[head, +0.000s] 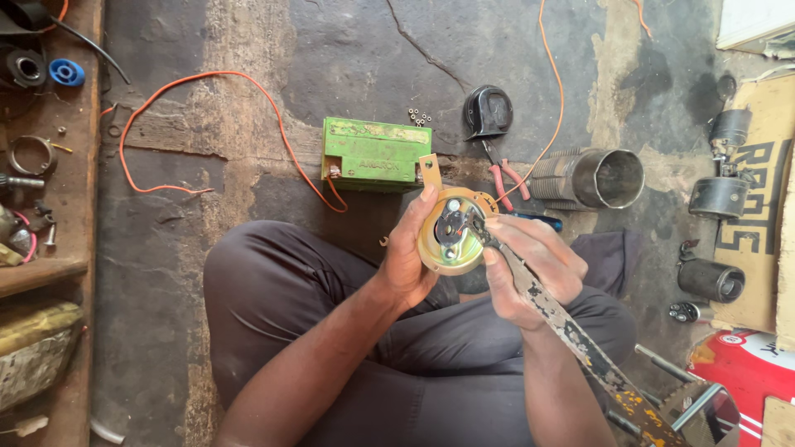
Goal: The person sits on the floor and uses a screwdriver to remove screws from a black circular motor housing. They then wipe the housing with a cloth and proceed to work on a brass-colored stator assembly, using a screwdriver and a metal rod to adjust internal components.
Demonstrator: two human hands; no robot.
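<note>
My left hand [407,252] grips a round brass-coloured disc part [445,248] with a mounting tab at its top, held face-up above my lap. Its centre carries small dark and silver fittings. My right hand [530,269] holds a long, flat, paint-flecked metal tool [571,331]. The tool's tip rests on the fittings at the middle of the disc. The tool's other end runs down to the lower right past my forearm.
A green battery [374,153] with an orange wire [199,83] sits on the cracked concrete floor ahead. Near it lie a black horn [487,112], red-handled pliers [505,184], a metal cylinder [592,178], small nuts [419,117] and dark cans [717,197]. A cluttered wooden bench [41,165] runs along the left.
</note>
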